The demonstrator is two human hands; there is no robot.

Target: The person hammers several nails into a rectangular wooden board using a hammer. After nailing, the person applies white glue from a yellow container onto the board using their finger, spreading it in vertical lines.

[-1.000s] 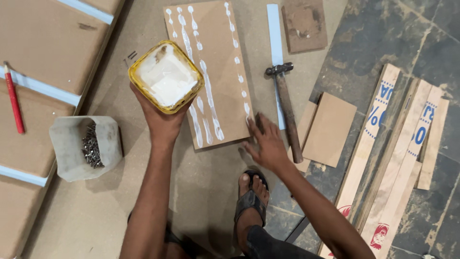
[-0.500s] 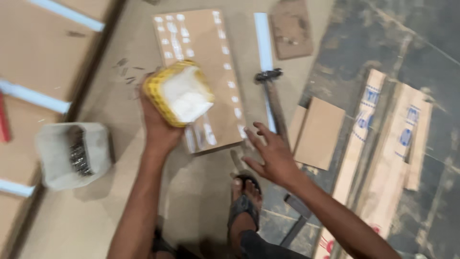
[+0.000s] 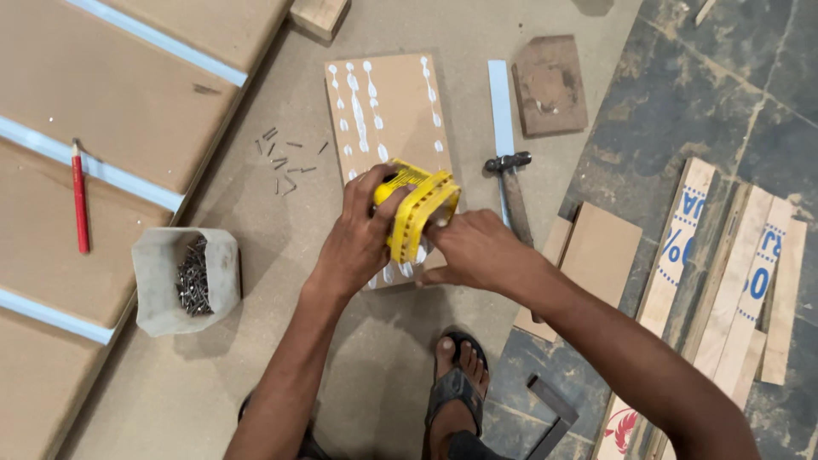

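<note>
My left hand [image 3: 362, 230] grips a yellow plastic tub of white glue [image 3: 415, 209], tipped on its side with its mouth turned to the right. My right hand [image 3: 475, 249] is at the tub's open side, fingers against its rim. Both hands hover over the near end of a brown board [image 3: 388, 111] that lies on the floor with several beaded lines of white glue along its length.
A hammer [image 3: 511, 189] lies right of the board beside a pale blue strip [image 3: 500, 106]. A grey tub of nails [image 3: 186, 278] sits at left, loose nails [image 3: 285, 162] beyond it, a red pencil [image 3: 79, 197] on large panels. Board offcuts [image 3: 601, 251], printed wood strips [image 3: 750, 281], my sandalled foot [image 3: 456, 383].
The tub was upright in my left hand; it is now tipped sideways over the board's near end. My right hand rose from the floor by the board and came to the tub's mouth.
</note>
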